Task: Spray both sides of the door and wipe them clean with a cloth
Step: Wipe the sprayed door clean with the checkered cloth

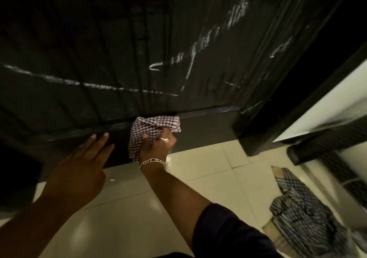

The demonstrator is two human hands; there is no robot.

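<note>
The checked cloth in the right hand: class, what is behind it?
Behind the checked cloth lies the dark door, at its lower moulding. The right hand presses it there. Whether spray streaks remain underneath cannot be seen; the cloth covers that patch.

We see a dim scene in which the dark panelled wooden door [123, 45] swallows most light, only its white streaks and a thin glint along the moulding standing out. The glossy cream floor tiles [123, 214] carry soft pale reflections, and a bright white surface [325, 107] glares at right. Wide-angle bending slants the edges, and the lower right corner is smeared with blur.
</note>
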